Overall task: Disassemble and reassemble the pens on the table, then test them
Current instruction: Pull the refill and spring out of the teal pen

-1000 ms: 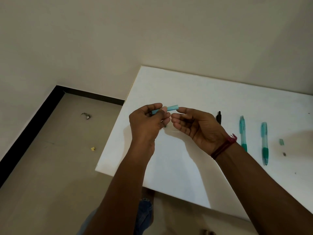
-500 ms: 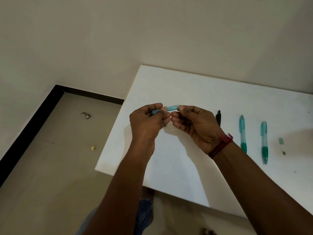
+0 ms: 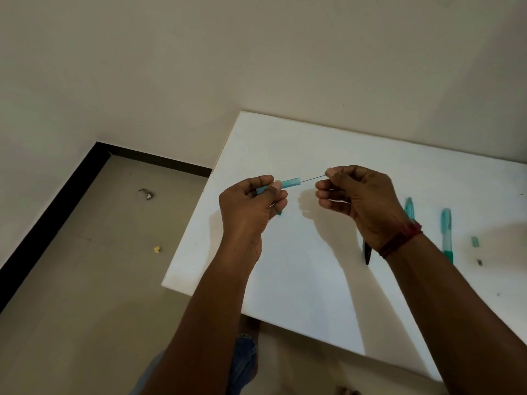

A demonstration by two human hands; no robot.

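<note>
Now left hand point(image 3: 251, 206) grips one barrel point(image 3: 291, 183), right hand point(image 3: 362, 201) pinches one refill point(image 3: 312, 179); three pens point(image 3: 446, 232) lie nearby

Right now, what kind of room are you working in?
Probably a plain indoor room, maybe a home: bare beige wall, tan floor with black skirting, and a white table set against it.

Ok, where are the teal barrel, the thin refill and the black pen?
teal barrel point(image 3: 291, 183), head view, on its open end.
thin refill point(image 3: 313, 179), head view, on its bare middle.
black pen point(image 3: 367, 253), head view, on its lower part.
</note>
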